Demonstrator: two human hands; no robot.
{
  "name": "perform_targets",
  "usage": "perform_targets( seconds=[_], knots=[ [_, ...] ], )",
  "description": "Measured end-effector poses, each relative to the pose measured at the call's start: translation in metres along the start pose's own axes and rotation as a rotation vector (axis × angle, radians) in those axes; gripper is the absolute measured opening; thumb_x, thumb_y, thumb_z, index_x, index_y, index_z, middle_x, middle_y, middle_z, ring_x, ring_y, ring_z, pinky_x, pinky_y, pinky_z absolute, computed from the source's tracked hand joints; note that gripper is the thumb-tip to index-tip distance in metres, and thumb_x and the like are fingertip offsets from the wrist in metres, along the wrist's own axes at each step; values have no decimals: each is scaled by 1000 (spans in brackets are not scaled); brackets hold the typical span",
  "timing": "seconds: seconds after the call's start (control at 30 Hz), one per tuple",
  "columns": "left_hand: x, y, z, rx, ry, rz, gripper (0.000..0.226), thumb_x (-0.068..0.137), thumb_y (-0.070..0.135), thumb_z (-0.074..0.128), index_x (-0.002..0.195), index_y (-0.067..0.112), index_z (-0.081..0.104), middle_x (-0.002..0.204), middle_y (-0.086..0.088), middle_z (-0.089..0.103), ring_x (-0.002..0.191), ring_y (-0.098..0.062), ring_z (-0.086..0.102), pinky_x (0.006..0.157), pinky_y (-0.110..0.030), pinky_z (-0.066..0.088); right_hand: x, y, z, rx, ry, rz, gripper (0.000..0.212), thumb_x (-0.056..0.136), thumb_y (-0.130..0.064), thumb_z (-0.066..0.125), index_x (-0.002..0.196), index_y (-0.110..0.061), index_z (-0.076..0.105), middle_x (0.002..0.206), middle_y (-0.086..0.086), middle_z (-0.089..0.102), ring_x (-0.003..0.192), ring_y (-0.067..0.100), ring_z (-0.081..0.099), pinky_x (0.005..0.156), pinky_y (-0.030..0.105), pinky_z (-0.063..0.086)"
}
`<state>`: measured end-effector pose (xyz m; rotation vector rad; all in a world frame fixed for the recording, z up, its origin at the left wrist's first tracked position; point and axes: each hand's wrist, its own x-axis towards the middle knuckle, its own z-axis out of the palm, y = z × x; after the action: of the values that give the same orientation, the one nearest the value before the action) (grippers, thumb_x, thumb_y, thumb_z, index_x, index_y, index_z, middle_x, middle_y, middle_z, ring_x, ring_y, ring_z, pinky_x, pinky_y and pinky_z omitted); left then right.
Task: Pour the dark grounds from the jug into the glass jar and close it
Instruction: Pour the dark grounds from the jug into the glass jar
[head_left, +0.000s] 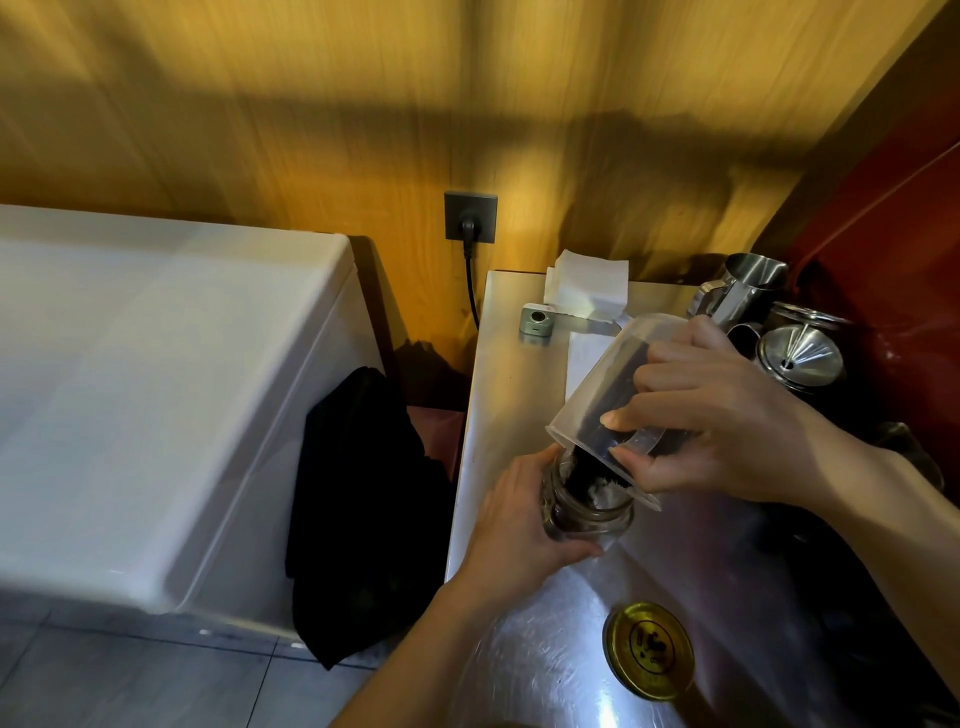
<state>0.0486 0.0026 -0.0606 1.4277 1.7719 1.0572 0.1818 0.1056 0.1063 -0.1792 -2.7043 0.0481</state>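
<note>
A clear plastic jug is tipped steeply, its mouth down over the glass jar. My right hand grips the jug from the right side. Dark grounds lie along the jug's lower wall and slide into the jar's mouth. My left hand wraps around the jar's left side and holds it on the steel counter. The jar's gold lid lies flat on the counter, near me and apart from the jar.
Steel pitchers and a funnel stand at the counter's back right. White paper sheets and a small grey device lie at the back. A black cloth hangs left of the counter, beside a white chest.
</note>
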Motion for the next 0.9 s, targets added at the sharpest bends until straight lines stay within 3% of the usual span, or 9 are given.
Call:
perform_targets(
  seconds=[0.37, 0.5, 0.67, 0.9],
  knots=[
    [-1, -1, 1, -5, 8, 5, 89, 56, 37, 87, 128, 41, 35, 119, 12, 47, 112, -11, 48, 94, -43, 45, -1, 2, 0, 8, -8, -24, 26, 78, -29, 60, 65, -9, 69, 51, 0, 52, 54, 18, 41, 67, 31, 27],
    [-1, -1, 0, 9, 6, 13, 87, 57, 36, 88, 128, 37, 37, 117, 11, 47, 111, -11, 49, 94, -42, 45, 0, 0, 1, -3, 7, -38, 17, 73, -22, 67, 64, -8, 69, 51, -2, 51, 59, 12, 35, 66, 32, 29],
    [0, 0, 0, 16, -1, 19, 89, 57, 38, 88, 128, 38, 35, 116, 15, 44, 111, -11, 48, 95, -42, 45, 1, 0, 1, -15, -1, -35, 10, 67, -17, 72, 64, -8, 70, 50, 0, 53, 55, 16, 41, 65, 37, 35],
    [-1, -1, 0, 19, 6, 18, 87, 56, 40, 87, 127, 41, 35, 111, 22, 42, 110, -9, 48, 93, -40, 46, 0, 0, 0, -18, 7, -39, 16, 72, -21, 67, 65, -7, 71, 50, 0, 52, 57, 15, 41, 68, 30, 27]
  ],
)
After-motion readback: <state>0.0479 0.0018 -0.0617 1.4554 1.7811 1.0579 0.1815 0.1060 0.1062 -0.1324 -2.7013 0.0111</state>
